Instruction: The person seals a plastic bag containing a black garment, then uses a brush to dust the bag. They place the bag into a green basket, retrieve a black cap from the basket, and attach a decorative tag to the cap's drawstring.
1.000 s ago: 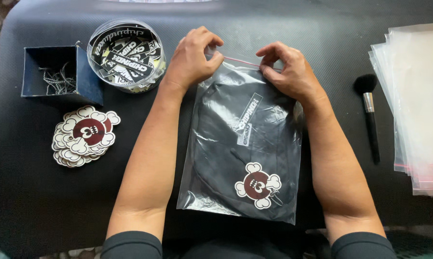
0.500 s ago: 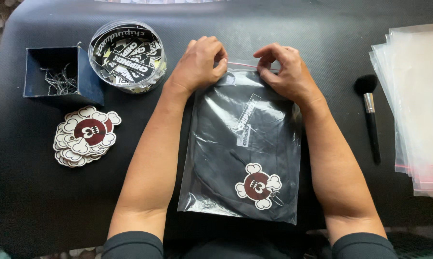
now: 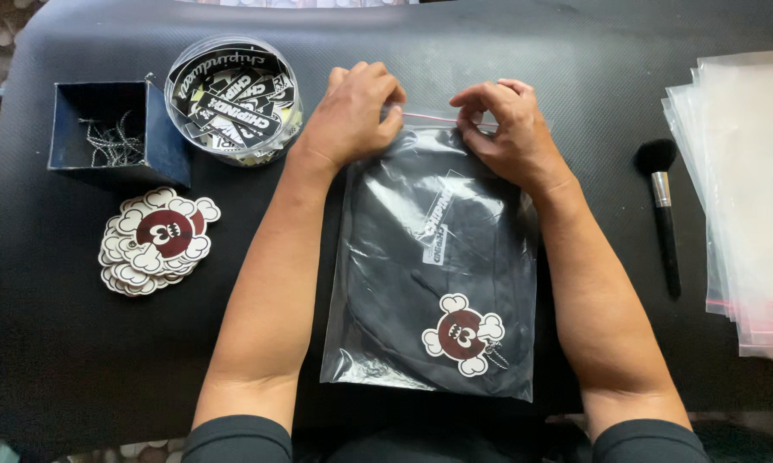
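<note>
1. Sealing in progress: clear zip bag (image 3: 434, 283) lies flat at the middle of the black surface (image 3: 78, 360), its mouth at the far end, its closed end near the person.
2. Contents already inside: a folded black garment (image 3: 421, 257) with a white printed patch, and one skull-shaped tag (image 3: 462, 334), dark red and cream, near the bag's lower right corner.
3. Left hand (image 3: 354, 111): fingers curled and pinching the bag's far edge at its left end, on the red zip strip (image 3: 429, 118).
4. Right hand (image 3: 502, 129): fingertips pinched on the same strip at its right end, heel of the hand resting on the bag.
5. State of closure, judged: filling looks done; the strip between the two hands appears not yet pressed shut along its full run, though whether it is mated there cannot be told.
6. Left of the bag, far: round clear tub (image 3: 232, 99) of black-and-white labels; open blue box (image 3: 116, 133) holding small metal chains.
7. Left, nearer: stack of skull-shaped tags (image 3: 157, 238), untouched.
8. Right: black brush (image 3: 661, 206) lying loose; beyond it, stack of empty clear bags (image 3: 751, 197) at the surface's right edge.
</note>
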